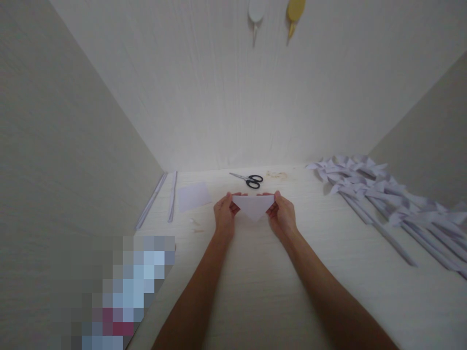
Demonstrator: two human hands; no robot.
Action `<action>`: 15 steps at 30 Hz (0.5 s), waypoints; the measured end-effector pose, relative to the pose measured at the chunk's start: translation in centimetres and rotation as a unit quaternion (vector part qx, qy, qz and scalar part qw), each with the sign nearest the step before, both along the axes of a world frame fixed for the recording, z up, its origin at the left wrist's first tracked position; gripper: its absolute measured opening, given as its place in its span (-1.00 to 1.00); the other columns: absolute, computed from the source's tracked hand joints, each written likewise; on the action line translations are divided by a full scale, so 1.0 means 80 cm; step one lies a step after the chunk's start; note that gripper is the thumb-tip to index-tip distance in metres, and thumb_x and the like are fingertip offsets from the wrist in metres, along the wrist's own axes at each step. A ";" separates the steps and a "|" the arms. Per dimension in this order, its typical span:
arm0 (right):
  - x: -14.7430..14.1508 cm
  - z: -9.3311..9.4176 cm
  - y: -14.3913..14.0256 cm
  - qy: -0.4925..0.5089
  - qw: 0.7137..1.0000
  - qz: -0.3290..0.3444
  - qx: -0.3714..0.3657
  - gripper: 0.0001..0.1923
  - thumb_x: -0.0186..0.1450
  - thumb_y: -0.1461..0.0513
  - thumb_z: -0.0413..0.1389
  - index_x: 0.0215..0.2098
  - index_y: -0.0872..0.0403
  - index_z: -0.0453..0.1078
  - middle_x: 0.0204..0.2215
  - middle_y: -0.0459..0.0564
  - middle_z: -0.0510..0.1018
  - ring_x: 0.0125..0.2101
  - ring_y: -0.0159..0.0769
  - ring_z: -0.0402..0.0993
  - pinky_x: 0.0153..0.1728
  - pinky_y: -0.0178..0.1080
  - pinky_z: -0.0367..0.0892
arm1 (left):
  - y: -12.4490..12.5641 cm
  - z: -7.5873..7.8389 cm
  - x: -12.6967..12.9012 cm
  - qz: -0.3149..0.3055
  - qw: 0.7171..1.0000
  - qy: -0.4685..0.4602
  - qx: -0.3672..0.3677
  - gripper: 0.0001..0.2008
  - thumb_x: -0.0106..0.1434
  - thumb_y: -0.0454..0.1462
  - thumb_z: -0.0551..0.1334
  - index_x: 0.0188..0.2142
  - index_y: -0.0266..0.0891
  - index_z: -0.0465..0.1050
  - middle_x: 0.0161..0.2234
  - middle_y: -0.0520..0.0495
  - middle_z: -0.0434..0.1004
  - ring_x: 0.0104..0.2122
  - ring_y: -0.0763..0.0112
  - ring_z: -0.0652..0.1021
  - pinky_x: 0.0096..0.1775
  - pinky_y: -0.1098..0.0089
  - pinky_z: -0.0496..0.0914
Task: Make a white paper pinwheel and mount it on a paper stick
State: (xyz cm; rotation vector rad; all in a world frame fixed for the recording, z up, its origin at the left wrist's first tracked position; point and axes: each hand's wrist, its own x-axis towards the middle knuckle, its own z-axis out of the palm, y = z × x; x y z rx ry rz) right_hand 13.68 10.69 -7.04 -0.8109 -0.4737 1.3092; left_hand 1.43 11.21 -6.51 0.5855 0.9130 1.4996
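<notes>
A blurred patch is seen at lower left of the frame; two forearms are extended up from the bottom edge over the pale surface [255, 291]. At frame centre a folded white paper triangle [253, 205], point toward the camera, is held by its two upper corners; the left hand [224, 214] is pinched shut on the left corner, the right hand [281, 214] on the right. Paper pinwheels [383, 194] are piled at right; a paper sheet [193, 196] and strips [171, 197] lie at left; scissors [248, 180] are noted just beyond the triangle, near the back wall.
</notes>
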 end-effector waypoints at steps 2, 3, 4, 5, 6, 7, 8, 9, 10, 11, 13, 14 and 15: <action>-0.001 -0.001 0.000 0.002 1.000 0.000 -0.003 -0.72 0.14 0.19 0.02 -0.57 0.23 0.42 -0.65 0.07 0.52 -0.55 -0.32 0.46 -0.53 -0.31 0.38 | -0.001 -0.001 0.001 0.008 1.000 0.002 0.002 -0.73 -0.02 -0.14 0.17 -0.52 -0.37 0.41 -0.54 -0.16 0.52 -0.53 0.39 0.50 -0.41 0.38 0.33; -0.001 -0.001 0.000 0.002 1.000 0.001 -0.003 -0.72 0.15 0.20 0.01 -0.57 0.23 0.42 -0.65 0.07 0.52 -0.55 -0.32 0.46 -0.53 -0.31 0.38 | -0.001 -0.001 0.002 0.014 1.000 0.004 0.004 -0.73 -0.01 -0.14 0.16 -0.51 -0.37 0.41 -0.55 -0.15 0.52 -0.53 0.39 0.50 -0.42 0.39 0.33; -0.002 -0.002 0.000 0.002 1.000 0.000 -0.002 -0.72 0.15 0.20 0.01 -0.57 0.23 0.42 -0.65 0.07 0.52 -0.55 -0.32 0.46 -0.53 -0.32 0.38 | -0.001 -0.002 0.002 0.019 1.000 0.007 0.005 -0.73 -0.01 -0.14 0.16 -0.51 -0.37 0.41 -0.55 -0.15 0.52 -0.54 0.40 0.50 -0.42 0.39 0.33; -0.002 -0.003 0.000 0.002 1.000 0.001 0.000 -0.72 0.15 0.20 0.01 -0.57 0.23 0.42 -0.65 0.06 0.52 -0.55 -0.33 0.46 -0.53 -0.32 0.38 | -0.001 -0.002 0.003 0.024 1.000 0.009 0.006 -0.73 0.00 -0.15 0.16 -0.51 -0.36 0.41 -0.56 -0.14 0.52 -0.54 0.41 0.50 -0.43 0.40 0.32; -0.002 -0.003 0.000 0.002 1.000 0.002 0.002 -0.72 0.16 0.20 0.00 -0.57 0.22 0.42 -0.65 0.06 0.52 -0.56 -0.33 0.45 -0.53 -0.32 0.38 | -0.001 -0.003 0.004 0.030 0.999 0.011 0.006 -0.73 0.00 -0.15 0.15 -0.52 -0.36 0.41 -0.56 -0.14 0.51 -0.55 0.41 0.49 -0.44 0.41 0.32; -0.002 -0.003 0.000 0.003 1.000 0.004 0.003 -0.72 0.16 0.20 0.00 -0.57 0.22 0.42 -0.64 0.06 0.52 -0.56 -0.34 0.45 -0.53 -0.32 0.38 | -0.002 -0.003 0.004 0.035 0.999 0.011 0.006 -0.74 0.00 -0.15 0.15 -0.52 -0.36 0.41 -0.57 -0.13 0.51 -0.55 0.42 0.49 -0.44 0.42 0.32; -0.002 -0.004 -0.001 0.004 1.000 0.006 0.003 -0.71 0.16 0.20 -0.01 -0.57 0.22 0.42 -0.64 0.06 0.52 -0.57 -0.35 0.45 -0.53 -0.32 0.38 | -0.002 -0.003 0.005 0.040 0.999 0.011 0.005 -0.74 0.01 -0.15 0.14 -0.53 -0.36 0.40 -0.58 -0.13 0.51 -0.56 0.43 0.49 -0.45 0.43 0.31; -0.002 -0.003 -0.001 0.005 1.000 0.007 0.001 -0.71 0.17 0.21 -0.01 -0.57 0.22 0.42 -0.64 0.05 0.52 -0.58 -0.36 0.44 -0.53 -0.33 0.38 | -0.002 -0.003 0.005 0.045 0.999 0.011 0.005 -0.74 0.01 -0.15 0.14 -0.53 -0.35 0.40 -0.58 -0.12 0.51 -0.56 0.43 0.49 -0.46 0.43 0.31; -0.003 -0.003 -0.002 0.006 1.000 0.008 -0.001 -0.71 0.17 0.21 -0.01 -0.57 0.22 0.42 -0.65 0.05 0.52 -0.60 -0.37 0.44 -0.54 -0.33 0.37 | -0.002 -0.003 0.006 0.049 0.999 0.012 0.005 -0.74 0.01 -0.15 0.14 -0.54 -0.35 0.40 -0.59 -0.12 0.51 -0.57 0.44 0.48 -0.46 0.44 0.30; -0.003 -0.003 -0.002 0.007 1.000 0.010 -0.004 -0.71 0.17 0.21 -0.01 -0.58 0.22 0.42 -0.65 0.05 0.52 -0.61 -0.38 0.43 -0.54 -0.34 0.37 | -0.002 -0.003 0.006 0.053 0.999 0.013 0.006 -0.74 0.01 -0.15 0.14 -0.55 -0.35 0.40 -0.60 -0.12 0.50 -0.57 0.44 0.48 -0.47 0.44 0.30; -0.003 -0.002 -0.002 0.008 1.000 0.013 -0.007 -0.71 0.17 0.21 -0.01 -0.58 0.21 0.42 -0.66 0.04 0.52 -0.63 -0.40 0.42 -0.56 -0.36 0.37 | -0.002 -0.002 0.006 0.057 0.998 0.013 0.008 -0.75 0.00 -0.15 0.15 -0.55 -0.35 0.39 -0.60 -0.11 0.50 -0.58 0.45 0.48 -0.47 0.45 0.29; -0.002 -0.001 -0.003 0.008 1.000 0.015 -0.008 -0.71 0.17 0.21 -0.01 -0.58 0.21 0.42 -0.66 0.03 0.52 -0.63 -0.40 0.42 -0.57 -0.37 0.36 | -0.003 -0.002 0.006 0.059 0.998 0.013 0.008 -0.75 0.00 -0.16 0.15 -0.56 -0.35 0.39 -0.61 -0.10 0.49 -0.58 0.46 0.47 -0.48 0.46 0.29; -0.002 -0.001 -0.003 0.009 1.000 0.017 -0.008 -0.71 0.17 0.21 -0.01 -0.58 0.21 0.42 -0.66 0.03 0.51 -0.63 -0.41 0.42 -0.58 -0.38 0.36 | -0.003 -0.002 0.006 0.060 0.998 0.011 0.006 -0.75 -0.01 -0.16 0.15 -0.56 -0.35 0.39 -0.62 -0.09 0.49 -0.59 0.46 0.47 -0.48 0.46 0.29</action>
